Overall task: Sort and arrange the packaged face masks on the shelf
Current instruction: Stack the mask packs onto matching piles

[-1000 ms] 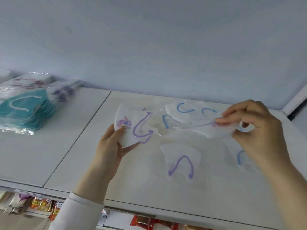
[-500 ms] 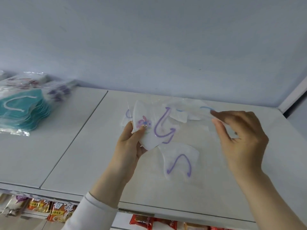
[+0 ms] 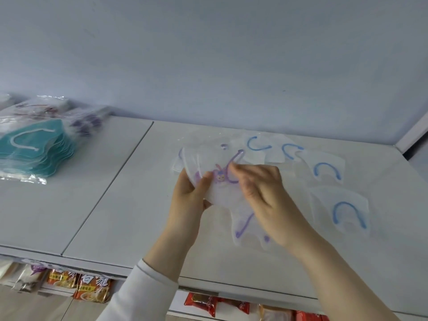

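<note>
Masks (image 3: 217, 195) of white fabric with purple ear loops form a small fanned stack, held above the middle of the shelf (image 3: 92, 181). Their clear wrapping barely shows against the white, and the blurred edges prevent a count. The right hand (image 3: 261, 188) covers the stack's right side and part of another purple-loop mask (image 3: 243, 230) lying flat below it. The stack tilts toward the camera, loop end up and away, rounded edge down in the left palm.

The left hand (image 3: 192, 193) grips it from below, thumb across the front, fingers hidden behind. The right hand's bent fingers rest on the top mask; its thumb is hidden, so pinch or mere press cannot be told.

Four blue-loop masks (image 3: 326, 170) lie flat to the right. A teal stack (image 3: 30, 151) at far left is cut off by the frame.
</note>
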Tool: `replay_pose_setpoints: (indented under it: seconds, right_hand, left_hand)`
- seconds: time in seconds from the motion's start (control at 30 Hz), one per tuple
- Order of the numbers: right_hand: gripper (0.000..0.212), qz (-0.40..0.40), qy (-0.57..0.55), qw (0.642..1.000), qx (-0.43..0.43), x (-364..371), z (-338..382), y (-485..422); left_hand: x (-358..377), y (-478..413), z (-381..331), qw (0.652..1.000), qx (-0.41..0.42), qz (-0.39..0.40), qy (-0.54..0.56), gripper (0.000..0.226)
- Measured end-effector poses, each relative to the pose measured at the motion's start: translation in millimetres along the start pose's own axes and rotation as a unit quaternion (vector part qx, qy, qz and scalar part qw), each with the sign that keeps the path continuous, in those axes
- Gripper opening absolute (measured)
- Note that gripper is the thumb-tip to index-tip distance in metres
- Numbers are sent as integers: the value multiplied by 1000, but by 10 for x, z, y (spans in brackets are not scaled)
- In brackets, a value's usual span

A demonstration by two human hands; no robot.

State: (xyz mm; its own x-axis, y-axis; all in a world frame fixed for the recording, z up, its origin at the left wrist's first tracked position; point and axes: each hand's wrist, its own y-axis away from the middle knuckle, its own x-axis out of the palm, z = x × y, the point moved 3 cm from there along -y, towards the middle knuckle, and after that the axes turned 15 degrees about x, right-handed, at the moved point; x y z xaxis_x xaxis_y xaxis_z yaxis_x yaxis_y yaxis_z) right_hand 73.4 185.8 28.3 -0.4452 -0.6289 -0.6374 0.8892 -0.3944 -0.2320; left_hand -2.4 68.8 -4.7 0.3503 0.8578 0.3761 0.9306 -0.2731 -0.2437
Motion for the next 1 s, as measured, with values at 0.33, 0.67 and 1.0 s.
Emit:
replay_pose_setpoints:
  seconds: [0.33,0.67,1.0]
  right_hand:
    - [94,174,297,918,197,-270,-719,-118]
    - [13,-274,45,960,14,-701,-248,-50]
    - [22,-194,243,933,-184,18,-47,140]
  left_hand:
    - [-550,-239,-51,990,-20,-138,11,18]
    - [-411,-142,-60,996,-24,-87,0,17]
    - [-110,-2,-81,998,-40,0,54,26]
